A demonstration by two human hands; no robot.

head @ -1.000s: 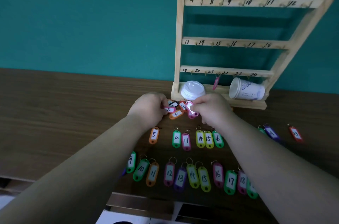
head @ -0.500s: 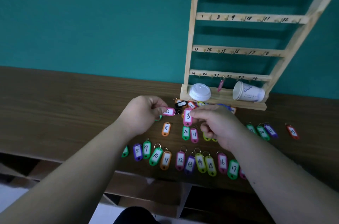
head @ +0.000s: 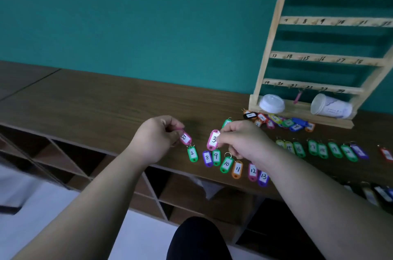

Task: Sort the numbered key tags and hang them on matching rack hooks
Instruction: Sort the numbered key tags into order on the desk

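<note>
My left hand (head: 156,139) pinches a pink key tag (head: 185,138) with a blurred number, held just above the tabletop. My right hand (head: 242,140) grips a pink tag marked 3 (head: 213,140). Under them lie a green tag 2 (head: 192,154), purple 8 (head: 207,158), green 9 (head: 216,157), green 10 (head: 226,164), orange 11 (head: 237,170), and further tags in rows running right. The wooden rack (head: 274,32) with numbered hook rows leans against the wall at right; one pink tag (head: 297,98) hangs from its bottom row. A heap of unsorted tags (head: 282,121) lies at the rack's foot.
A white lid (head: 272,103) and a tipped paper cup (head: 331,107) rest on the rack's base. The brown table (head: 95,100) runs along a teal wall, with open cubbies (head: 191,196) under its front edge. A dark shape (head: 197,238) is below.
Both hands have drawn back from the pile at the rack's foot toward the left front rows, each carrying a pink tag. The camera has swung left, so the rack now sits at the right.
</note>
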